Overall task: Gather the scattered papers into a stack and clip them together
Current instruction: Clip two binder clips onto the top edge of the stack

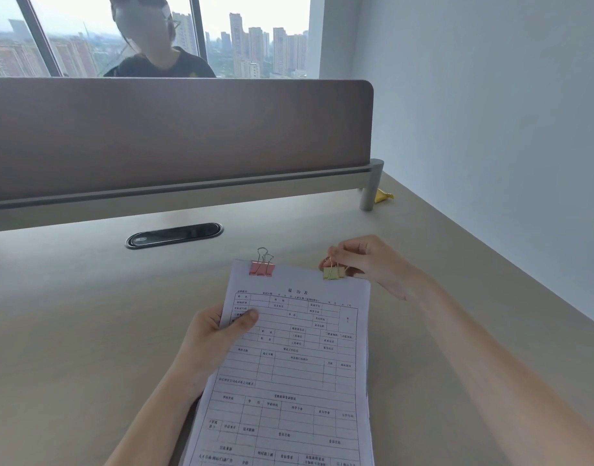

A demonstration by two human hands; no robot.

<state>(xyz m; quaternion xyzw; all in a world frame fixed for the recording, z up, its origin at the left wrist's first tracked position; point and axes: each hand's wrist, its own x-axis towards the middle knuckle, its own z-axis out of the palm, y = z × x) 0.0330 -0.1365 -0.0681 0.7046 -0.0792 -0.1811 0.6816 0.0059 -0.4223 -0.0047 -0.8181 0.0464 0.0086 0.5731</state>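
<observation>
Papers [288,368], printed forms gathered into one stack, sit in my left hand [218,334], lifted over the desk [70,331]. I grip the stack by its left edge, thumb curled across the top sheet, fingers underneath and hidden. A pink binder clip [262,268] is clamped on the top edge near the left corner, its wire handles standing up. My right hand [366,260] pinches the wire handles of a yellow binder clip [334,272] between thumb and fingertips; that clip sits on the top edge near the right corner. Beyond the stack, a dark oval cable port [174,235] is set into the desk. Behind it runs a brown divider panel [174,132], with a crumpled yellow scrap [383,196] beside its post at the right end. A person in a dark top [161,67] sits across the divider, before a window on tall buildings.
</observation>
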